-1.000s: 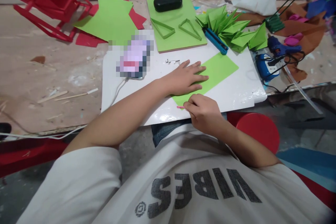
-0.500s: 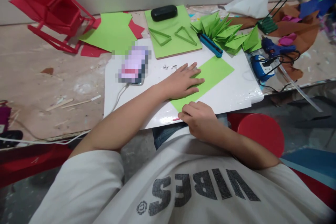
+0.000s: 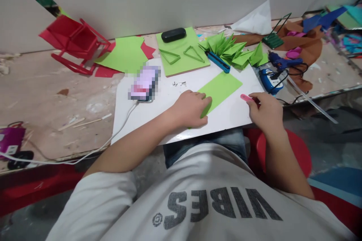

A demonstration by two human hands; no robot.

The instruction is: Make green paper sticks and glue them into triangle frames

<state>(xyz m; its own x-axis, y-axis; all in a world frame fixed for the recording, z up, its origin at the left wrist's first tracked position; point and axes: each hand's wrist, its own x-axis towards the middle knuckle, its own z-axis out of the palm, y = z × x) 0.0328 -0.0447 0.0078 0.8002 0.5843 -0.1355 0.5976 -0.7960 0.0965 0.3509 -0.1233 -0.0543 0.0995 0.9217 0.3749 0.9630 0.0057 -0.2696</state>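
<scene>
My left hand [image 3: 190, 108] rests on the near end of a green paper sheet [image 3: 222, 87], fingers curled and pressing it onto the white board [image 3: 158, 115]. To the right of the sheet, my right hand [image 3: 265, 110] is closed on a small pink tool [image 3: 245, 98] that pokes out to the left over the board's right edge.
A blurred phone [image 3: 144, 83] with a white cable lies left of the sheet. Behind are a green board with two paper triangles [image 3: 182, 54], folded green pieces [image 3: 233, 49], a blue cutter [image 3: 217, 61], a blue glue gun [image 3: 279, 61], a red model chair [image 3: 75, 43] and a red stool [image 3: 295, 152].
My right hand has moved from the sheet's near left corner out to the right of it, still holding the pink tool. My left hand's fingers have curled. The view tilted up.
</scene>
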